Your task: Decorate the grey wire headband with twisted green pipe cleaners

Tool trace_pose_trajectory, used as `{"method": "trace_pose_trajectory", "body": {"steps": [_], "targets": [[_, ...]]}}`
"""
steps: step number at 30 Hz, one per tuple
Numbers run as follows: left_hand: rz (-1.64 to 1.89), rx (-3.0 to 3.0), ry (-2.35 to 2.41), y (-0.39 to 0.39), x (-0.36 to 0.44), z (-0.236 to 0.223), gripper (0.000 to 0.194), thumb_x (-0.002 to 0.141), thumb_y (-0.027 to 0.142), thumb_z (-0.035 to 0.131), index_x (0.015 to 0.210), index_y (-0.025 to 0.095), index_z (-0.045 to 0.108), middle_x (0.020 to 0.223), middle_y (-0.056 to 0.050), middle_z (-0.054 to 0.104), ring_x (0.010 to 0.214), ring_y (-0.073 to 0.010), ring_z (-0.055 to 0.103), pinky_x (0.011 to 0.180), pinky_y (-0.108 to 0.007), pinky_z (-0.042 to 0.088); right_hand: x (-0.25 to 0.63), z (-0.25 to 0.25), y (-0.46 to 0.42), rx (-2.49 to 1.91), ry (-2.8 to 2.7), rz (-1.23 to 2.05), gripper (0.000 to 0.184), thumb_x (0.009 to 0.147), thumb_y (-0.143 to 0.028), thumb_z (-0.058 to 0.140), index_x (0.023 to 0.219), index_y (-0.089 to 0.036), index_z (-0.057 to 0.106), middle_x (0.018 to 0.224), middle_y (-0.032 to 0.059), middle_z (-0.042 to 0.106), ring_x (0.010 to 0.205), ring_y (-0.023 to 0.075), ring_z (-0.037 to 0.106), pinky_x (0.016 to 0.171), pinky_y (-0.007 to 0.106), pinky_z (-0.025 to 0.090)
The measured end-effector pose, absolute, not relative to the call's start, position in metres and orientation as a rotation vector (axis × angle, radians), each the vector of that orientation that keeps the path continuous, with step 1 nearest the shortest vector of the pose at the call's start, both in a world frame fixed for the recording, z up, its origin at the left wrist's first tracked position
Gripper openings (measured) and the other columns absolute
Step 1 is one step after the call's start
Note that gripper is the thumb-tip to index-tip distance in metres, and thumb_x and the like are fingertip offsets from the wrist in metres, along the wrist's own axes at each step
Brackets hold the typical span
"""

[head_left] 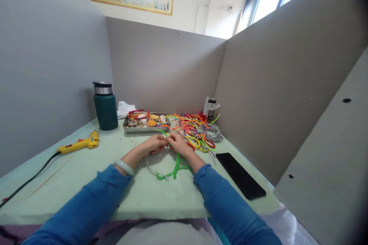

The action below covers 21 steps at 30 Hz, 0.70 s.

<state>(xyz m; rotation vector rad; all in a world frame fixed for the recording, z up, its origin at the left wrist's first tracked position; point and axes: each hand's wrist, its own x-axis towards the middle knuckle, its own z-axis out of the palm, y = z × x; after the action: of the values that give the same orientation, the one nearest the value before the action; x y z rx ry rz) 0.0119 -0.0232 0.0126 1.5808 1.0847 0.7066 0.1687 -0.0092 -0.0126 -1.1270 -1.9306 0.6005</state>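
Note:
My left hand [156, 144] and my right hand [176, 143] meet above the table, fingers pinched together. A thin grey wire ring [148, 164] curves down from under my left hand, which grips it. From my right hand's fingers hangs a fuzzy green pipe cleaner [176, 164]. Green pieces are twisted onto the lower right of the ring, with loose ends sticking out. Another green end [161, 132] pokes up beyond the fingertips. My fingers hide the exact spot where wire and pipe cleaner meet.
Behind my hands are a metal tray [138, 130] of shells and a heap of coloured pipe cleaners [194, 128]. To the left are a yellow glue gun [77, 145], a wooden stick [53, 173] and a green bottle [105, 109]. A black phone [240, 175] lies right. Grey partitions [166, 65] surround the table.

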Motion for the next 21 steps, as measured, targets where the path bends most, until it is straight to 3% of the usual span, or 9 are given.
{"method": "trace_pose_trajectory", "body": {"steps": [13, 21], "targets": [[0.750, 1.586, 1.009, -0.0194, 0.0099, 0.0101, 0.020, 0.070, 0.032, 0.060, 0.065, 0.016, 0.051, 0.046, 0.005, 0.045, 0.031, -0.0034, 0.027, 0.032, -0.021, 0.019, 0.1666, -0.0097, -0.0101, -1.065, -1.757, 0.962, 0.018, 0.078, -0.029, 0.047, 0.065, -0.017, 0.050, 0.049, -0.0052, 0.047, 0.036, 0.0065, 0.040, 0.036, 0.018, 0.030], [0.779, 1.602, 0.956, -0.0206, 0.0092, 0.0122, 0.021, 0.070, 0.033, 0.061, 0.064, 0.016, 0.050, 0.046, 0.004, 0.047, 0.031, -0.0033, 0.028, 0.033, -0.021, 0.021, 0.1653, -0.0103, -0.0081, -0.983, -1.633, 1.160, 0.018, 0.076, -0.030, 0.051, 0.066, -0.016, 0.048, 0.049, -0.0048, 0.048, 0.036, 0.0060, 0.038, 0.034, 0.019, 0.028]]}}
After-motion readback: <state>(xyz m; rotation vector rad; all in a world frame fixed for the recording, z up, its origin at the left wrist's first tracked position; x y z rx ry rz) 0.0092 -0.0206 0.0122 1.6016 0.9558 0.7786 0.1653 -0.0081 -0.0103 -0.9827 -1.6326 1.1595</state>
